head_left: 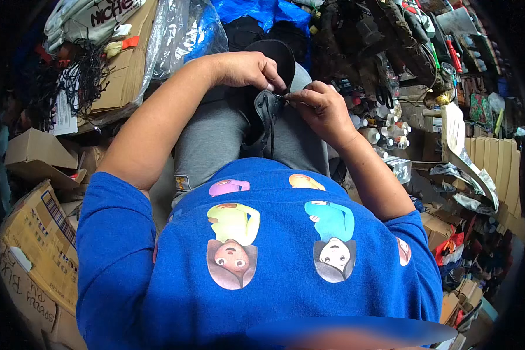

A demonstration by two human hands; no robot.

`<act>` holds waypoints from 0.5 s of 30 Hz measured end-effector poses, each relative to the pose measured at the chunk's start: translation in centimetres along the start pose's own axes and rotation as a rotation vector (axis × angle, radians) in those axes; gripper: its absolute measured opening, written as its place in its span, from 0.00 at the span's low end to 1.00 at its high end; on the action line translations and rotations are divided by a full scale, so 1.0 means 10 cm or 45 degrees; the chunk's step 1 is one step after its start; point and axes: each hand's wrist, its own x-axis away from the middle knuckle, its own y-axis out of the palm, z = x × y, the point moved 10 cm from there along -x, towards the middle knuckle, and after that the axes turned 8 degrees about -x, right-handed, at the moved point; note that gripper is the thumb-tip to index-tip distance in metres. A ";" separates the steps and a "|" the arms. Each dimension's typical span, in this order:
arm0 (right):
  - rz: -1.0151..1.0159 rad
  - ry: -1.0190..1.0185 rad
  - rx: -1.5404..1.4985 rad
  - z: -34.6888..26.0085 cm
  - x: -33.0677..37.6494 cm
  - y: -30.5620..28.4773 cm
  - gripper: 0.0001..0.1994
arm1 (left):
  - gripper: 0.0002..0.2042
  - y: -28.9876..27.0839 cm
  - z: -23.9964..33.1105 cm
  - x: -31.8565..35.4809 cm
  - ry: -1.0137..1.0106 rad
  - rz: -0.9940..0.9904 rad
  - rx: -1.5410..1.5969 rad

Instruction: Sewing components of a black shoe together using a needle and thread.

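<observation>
A black shoe [266, 109] rests between my thighs on grey trousers, its dark opening facing up. Small eyelets run along its edge, and a thin dark lace [272, 133] hangs down from it. From the left, my left hand [252, 71] reaches over the shoe, its fingers curled and pinching at the upper edge. My right hand [322, 109] comes from the right with thumb and forefinger pressed together on the lace by the eyelets. The two hands' fingertips nearly meet there. Part of the shoe is hidden behind my left hand.
Flattened cardboard [125, 76] and a clear plastic bag [188, 38] lie at the left, near a tangle of black cords [87, 79]. Cardboard boxes [38, 154] stand lower left. Several small bottles [394, 131] and a pale curved plastic piece [462, 149] are at the right.
</observation>
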 end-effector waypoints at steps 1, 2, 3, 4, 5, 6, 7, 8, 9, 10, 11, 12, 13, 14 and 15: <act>-0.009 -0.041 0.040 -0.05 0.00 -0.01 0.11 | 0.16 0.01 0.00 0.00 -0.016 -0.011 0.012; -0.022 -0.058 0.086 -0.08 -0.01 -0.01 0.11 | 0.16 0.01 0.03 0.00 -0.002 -0.012 0.032; -0.027 -0.079 0.090 -0.12 -0.03 -0.01 0.11 | 0.16 0.00 -0.01 0.01 -0.023 -0.015 0.032; -0.064 -0.072 0.126 -0.14 -0.05 0.02 0.12 | 0.16 0.01 -0.03 0.02 -0.040 -0.025 0.011; -0.099 -0.066 0.165 -0.16 -0.06 0.04 0.12 | 0.16 0.01 -0.02 0.02 -0.021 -0.025 -0.004; -0.100 -0.065 0.165 -0.19 -0.07 0.03 0.12 | 0.16 0.01 -0.05 0.02 -0.055 -0.035 -0.011; -0.125 -0.074 0.239 -0.23 -0.07 0.04 0.12 | 0.17 0.01 -0.04 0.02 -0.044 -0.043 -0.030; -0.144 -0.084 0.319 -0.27 -0.08 0.05 0.13 | 0.17 0.01 -0.02 0.02 -0.012 -0.043 -0.048; -0.150 -0.081 0.314 -0.30 -0.09 0.05 0.13 | 0.17 0.02 -0.04 0.02 -0.030 -0.053 -0.050; -0.172 -0.073 0.350 -0.33 -0.09 0.06 0.13 | 0.17 0.02 -0.04 0.03 -0.037 -0.058 -0.055; -0.205 -0.037 0.401 -0.33 -0.10 0.08 0.13 | 0.18 0.01 -0.02 0.03 -0.020 -0.053 -0.058; -0.194 -0.064 0.387 -0.39 -0.12 0.06 0.13 | 0.18 0.02 -0.04 0.03 -0.042 -0.063 -0.060; -0.255 -0.056 0.449 -0.41 -0.13 0.10 0.11 | 0.18 0.03 -0.03 0.03 -0.049 -0.066 -0.072; -0.334 -0.013 0.524 -0.40 -0.14 0.14 0.10 | 0.19 0.02 -0.01 0.03 -0.032 -0.059 -0.078; -0.315 -0.049 0.511 -0.46 -0.17 0.12 0.10 | 0.19 0.03 -0.02 0.05 -0.056 -0.069 -0.086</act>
